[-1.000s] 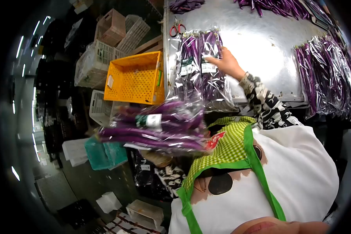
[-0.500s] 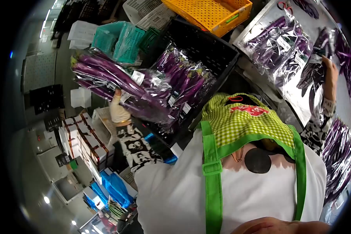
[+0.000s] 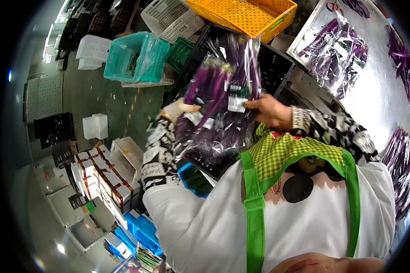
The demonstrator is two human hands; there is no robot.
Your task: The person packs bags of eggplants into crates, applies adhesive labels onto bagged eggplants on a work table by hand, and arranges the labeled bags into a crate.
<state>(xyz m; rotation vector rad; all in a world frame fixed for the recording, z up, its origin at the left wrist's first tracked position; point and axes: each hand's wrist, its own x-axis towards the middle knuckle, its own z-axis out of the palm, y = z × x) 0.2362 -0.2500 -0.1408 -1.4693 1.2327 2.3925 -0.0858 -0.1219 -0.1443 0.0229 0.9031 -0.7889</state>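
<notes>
Clear bags of purple eggplants [image 3: 214,98] with white labels hang between my hands, over a black crate [image 3: 273,73]. My left hand [image 3: 181,109], in a pale glove, grips their left side. On the right side, the bare fingers of my right hand [image 3: 272,111] are closed on a bag's edge beside a label. The bags cover most of the crate's inside, so what lies under them is hidden.
A metal table [image 3: 369,86] at the right bears more bagged eggplants [image 3: 339,54], loose eggplants [image 3: 405,68] and red-handled scissors [image 3: 334,7]. A yellow crate [image 3: 246,17] adjoins the black crate. Teal [image 3: 123,57] and white crates [image 3: 171,20] stand on the left.
My right hand has left the table and come over to the black crate, onto the bags. My left hand has moved right with its bags, which have turned from lying sideways to upright.
</notes>
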